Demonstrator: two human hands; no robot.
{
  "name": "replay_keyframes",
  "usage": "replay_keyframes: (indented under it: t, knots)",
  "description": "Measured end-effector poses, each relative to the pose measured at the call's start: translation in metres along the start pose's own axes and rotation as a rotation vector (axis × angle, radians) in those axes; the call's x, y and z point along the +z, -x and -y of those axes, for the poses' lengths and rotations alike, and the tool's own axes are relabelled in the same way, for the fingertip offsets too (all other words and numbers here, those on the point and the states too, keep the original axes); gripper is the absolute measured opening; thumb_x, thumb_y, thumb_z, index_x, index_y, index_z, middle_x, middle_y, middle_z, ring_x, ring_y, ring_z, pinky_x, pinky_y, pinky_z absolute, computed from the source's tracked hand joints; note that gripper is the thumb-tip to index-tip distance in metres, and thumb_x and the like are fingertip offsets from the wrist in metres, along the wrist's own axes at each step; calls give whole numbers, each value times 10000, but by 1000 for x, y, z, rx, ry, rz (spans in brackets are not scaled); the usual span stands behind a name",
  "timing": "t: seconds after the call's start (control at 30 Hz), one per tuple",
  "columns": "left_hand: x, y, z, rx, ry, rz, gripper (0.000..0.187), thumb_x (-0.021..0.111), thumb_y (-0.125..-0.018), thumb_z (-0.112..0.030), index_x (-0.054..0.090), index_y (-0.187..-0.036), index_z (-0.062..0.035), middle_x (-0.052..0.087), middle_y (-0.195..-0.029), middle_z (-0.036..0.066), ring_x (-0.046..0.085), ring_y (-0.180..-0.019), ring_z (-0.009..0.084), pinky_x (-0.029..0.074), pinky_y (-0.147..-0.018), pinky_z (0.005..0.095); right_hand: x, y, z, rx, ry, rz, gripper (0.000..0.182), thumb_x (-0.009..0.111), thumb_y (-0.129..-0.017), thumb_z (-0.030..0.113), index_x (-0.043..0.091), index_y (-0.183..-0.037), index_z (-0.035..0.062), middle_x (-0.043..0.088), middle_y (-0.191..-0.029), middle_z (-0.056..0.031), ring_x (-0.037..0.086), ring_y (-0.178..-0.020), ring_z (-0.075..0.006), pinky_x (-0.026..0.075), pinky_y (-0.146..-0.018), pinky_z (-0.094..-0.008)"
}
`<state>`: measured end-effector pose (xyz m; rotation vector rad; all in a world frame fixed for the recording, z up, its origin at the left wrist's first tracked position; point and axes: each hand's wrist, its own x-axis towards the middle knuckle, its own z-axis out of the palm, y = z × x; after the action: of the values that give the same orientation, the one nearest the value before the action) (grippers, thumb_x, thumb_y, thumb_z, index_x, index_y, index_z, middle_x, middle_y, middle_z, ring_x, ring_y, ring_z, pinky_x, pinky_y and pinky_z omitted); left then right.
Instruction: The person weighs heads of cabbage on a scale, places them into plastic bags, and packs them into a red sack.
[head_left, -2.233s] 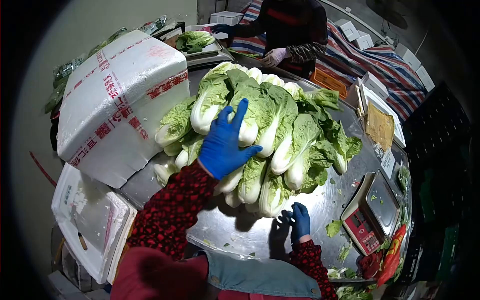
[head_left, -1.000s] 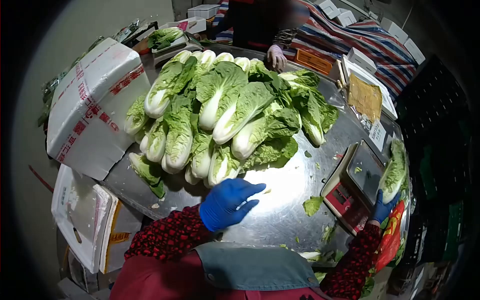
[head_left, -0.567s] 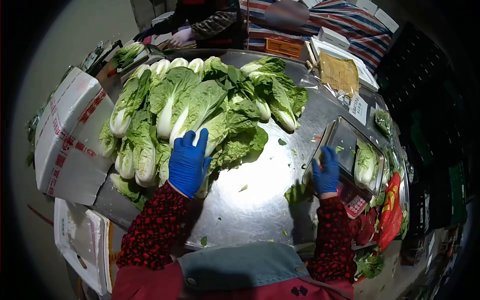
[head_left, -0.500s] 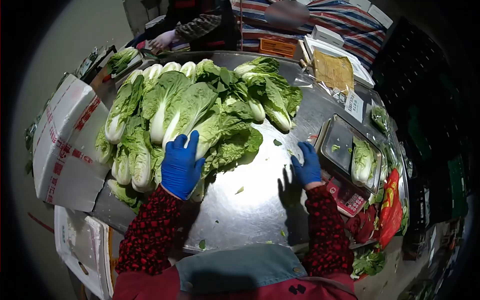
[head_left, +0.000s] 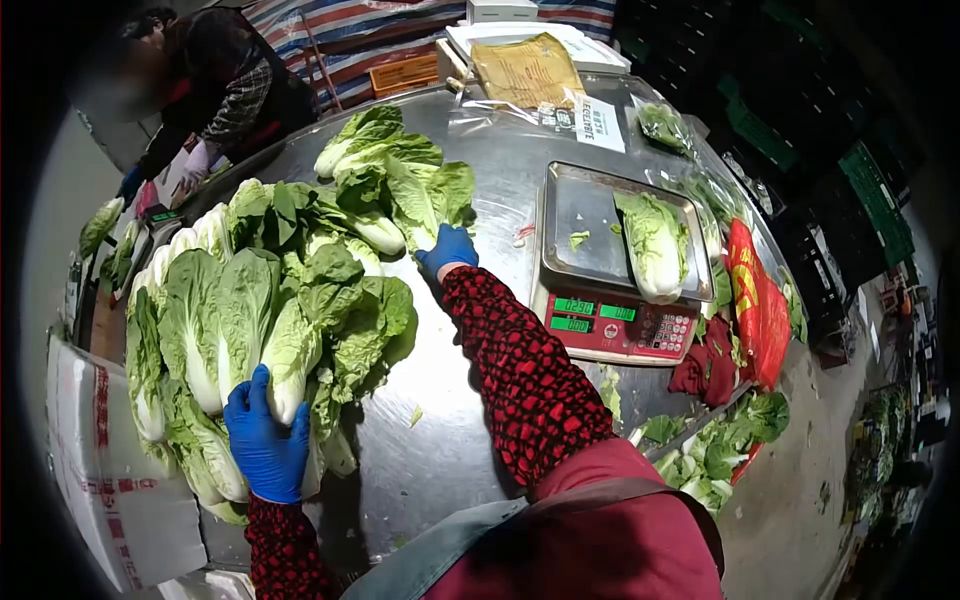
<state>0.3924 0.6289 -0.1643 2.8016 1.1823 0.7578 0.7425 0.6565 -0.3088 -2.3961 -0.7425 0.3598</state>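
Note:
My left hand (head_left: 268, 440), in a blue glove, rests with its fingers apart against the base of a pale cabbage (head_left: 292, 365) at the front of the pile. Farther out, my blue-gloved right hand (head_left: 447, 250) touches the white base of a leafy cabbage (head_left: 425, 205), its fingers partly hidden at the leaves. More leafy cabbages (head_left: 215, 320) lie close together on the metal table (head_left: 440, 430), left of my right arm. To the right, one cabbage (head_left: 655, 245) lies on the tray of a red scale (head_left: 625, 330) with lit green displays.
A co-worker (head_left: 235, 85) leans over the table's far left side. A white foam box (head_left: 110, 460) with red print stands at the left. Beyond the scale are a yellow bag (head_left: 527, 70) and a printed sheet (head_left: 597, 122); a red bag (head_left: 755, 305) hangs at the right.
My view has turned right, bringing the whole scale into view. My right hand has moved from beside the scale to a cabbage at the pile's far right. My left hand remains at the pile's front.

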Motion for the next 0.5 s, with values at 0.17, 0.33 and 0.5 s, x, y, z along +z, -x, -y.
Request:
replay_keyframes:
  t: [0.17, 0.33, 0.5]
  knots:
    - [-17, 1, -20, 16, 71, 20, 651, 735, -704, -142, 463, -1289, -54, 485, -1135, 185, 478, -1044, 349, 407, -888, 408, -5, 58, -18, 5, -440, 48, 572, 771, -677, 265, 514, -1123, 18, 600, -1041, -219, 593, -983, -348, 479, -851, -410]
    - [-22, 36, -69, -7, 720, 263, 616, 734, -753, -163, 476, -1303, -60, 550, -1106, 118, 556, -966, 232, 473, -793, 344, -50, 155, -31, 223, -1414, 198, 516, 723, -762, 105, 416, -1155, -28, 574, -1050, -169, 614, -804, -221, 527, -629, -333]
    - [50, 49, -96, -579, 1646, 730, 712, 688, -810, -227, 310, -1395, -85, 481, -1247, 66, 515, -1074, 192, 451, -918, 350, -82, 252, -47, -301, -678, 282, 398, 759, -697, 178, 531, -986, 28, 586, -910, -122, 591, -845, -224, 470, -764, -327]
